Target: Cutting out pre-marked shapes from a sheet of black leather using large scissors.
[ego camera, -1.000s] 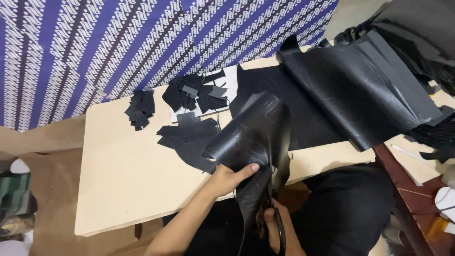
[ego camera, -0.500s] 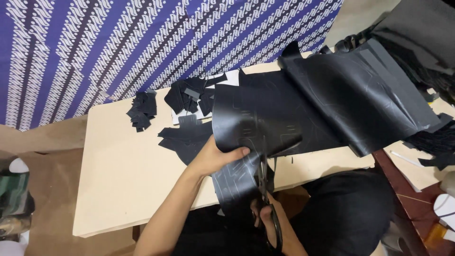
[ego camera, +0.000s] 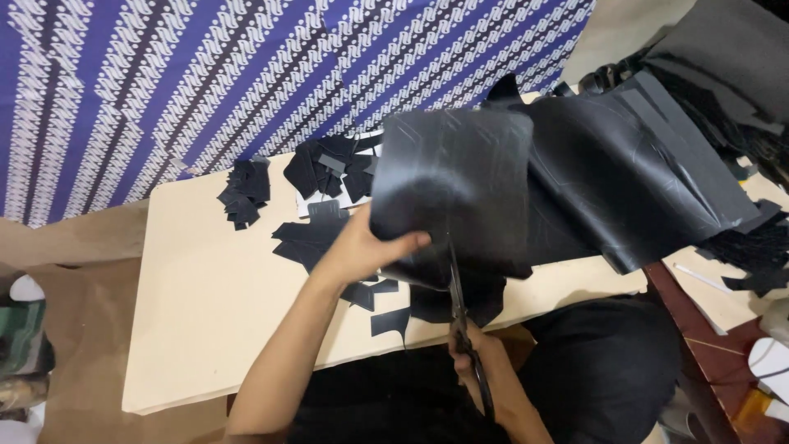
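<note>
Bare forearms, no sleeves, black clothing (lap), bare hands (ego camera: pixel 362 247)

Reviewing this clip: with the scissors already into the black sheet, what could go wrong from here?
1. The left hand pinches the black sheet close beside the scissors; its thumb could get nicked.
2. The sheet is lifted and curled, so the cut may wander.
3. Cut pieces near the table edge could get swept off.

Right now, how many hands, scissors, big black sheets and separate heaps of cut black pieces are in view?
Hands: 2, left hand and right hand
Scissors: 1
Big black sheets: 1
Heaps of cut pieces: 3, far left, back, near hand
Total: 7
</note>
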